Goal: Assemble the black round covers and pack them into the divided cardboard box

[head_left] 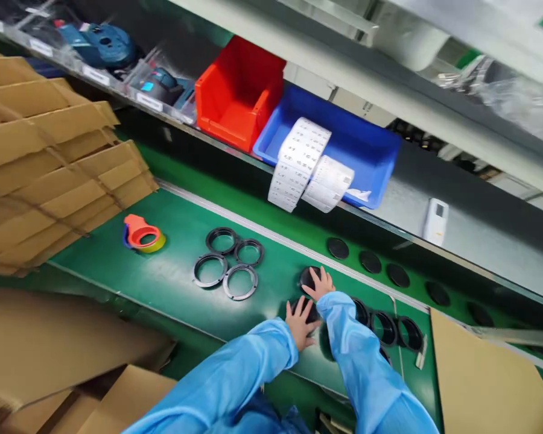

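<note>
My left hand [301, 326] lies with fingers spread over a round black part [308, 308] on the green bench top. Just beyond it, my right hand [320, 283] rests on another round black part [306, 278], its fingers also apart. Both parts are partly covered by the hands. Beside my right forearm stand several black cylindrical rings [384, 327], some hidden by the blue sleeve. Left of the hands, black rings [221, 240] and lighter-edged grey rings [240, 296] lie in a cluster.
Coloured plastic rings [143, 234] lie at the bench's left. Flat black discs [397, 275] line the rear strip. A shelf holds a red bin [235, 129], blue tray [380, 175], label rolls [298, 160] and a white remote [435, 222]. Cardboard [49, 150] stands left; a cardboard sheet [484, 374] lies right.
</note>
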The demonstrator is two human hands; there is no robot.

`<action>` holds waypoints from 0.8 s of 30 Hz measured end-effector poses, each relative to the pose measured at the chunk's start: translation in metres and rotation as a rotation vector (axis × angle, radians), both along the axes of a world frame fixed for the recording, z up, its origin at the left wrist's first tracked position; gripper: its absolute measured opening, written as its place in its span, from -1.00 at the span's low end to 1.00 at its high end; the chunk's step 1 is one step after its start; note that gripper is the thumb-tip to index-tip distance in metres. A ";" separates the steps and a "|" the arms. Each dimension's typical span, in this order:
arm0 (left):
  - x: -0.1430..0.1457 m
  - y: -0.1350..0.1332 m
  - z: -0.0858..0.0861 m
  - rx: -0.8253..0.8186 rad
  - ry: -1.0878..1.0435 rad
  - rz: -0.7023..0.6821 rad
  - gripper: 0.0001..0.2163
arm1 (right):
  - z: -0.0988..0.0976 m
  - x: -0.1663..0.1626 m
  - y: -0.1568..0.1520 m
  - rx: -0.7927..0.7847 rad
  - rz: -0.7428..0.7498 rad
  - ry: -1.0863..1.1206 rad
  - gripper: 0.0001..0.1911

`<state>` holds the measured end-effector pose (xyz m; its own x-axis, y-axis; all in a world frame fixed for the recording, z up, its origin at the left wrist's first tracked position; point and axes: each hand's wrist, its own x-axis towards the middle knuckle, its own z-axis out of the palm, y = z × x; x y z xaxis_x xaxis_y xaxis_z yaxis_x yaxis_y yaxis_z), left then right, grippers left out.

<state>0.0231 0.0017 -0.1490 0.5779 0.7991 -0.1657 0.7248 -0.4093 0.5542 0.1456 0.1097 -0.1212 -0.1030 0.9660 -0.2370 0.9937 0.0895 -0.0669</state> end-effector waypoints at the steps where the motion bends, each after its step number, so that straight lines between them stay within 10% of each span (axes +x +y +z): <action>1: 0.000 -0.005 -0.006 0.000 -0.012 0.000 -0.34 | -0.009 0.003 -0.001 -0.014 0.005 0.004 -0.20; 8: 0.029 -0.017 -0.046 -0.092 -0.183 0.424 -0.35 | -0.074 0.026 0.000 0.075 -0.204 0.114 0.14; 12: 0.028 -0.012 -0.049 -0.212 -0.185 0.746 -0.24 | -0.076 0.014 0.002 0.066 -0.258 0.167 0.26; 18: -0.050 -0.105 0.014 -0.001 -0.248 0.520 -0.03 | -0.056 -0.007 -0.028 0.062 -0.325 0.298 0.24; 24: -0.190 -0.251 0.095 0.052 -0.575 0.893 0.10 | 0.009 -0.051 -0.070 -0.166 -0.133 0.637 0.35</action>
<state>-0.1668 -0.2490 -0.0545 -0.2413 0.9704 -0.0077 0.4090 0.1089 0.9060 0.0943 0.0396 -0.1126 -0.1548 0.9361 -0.3158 0.7574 -0.0927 -0.6463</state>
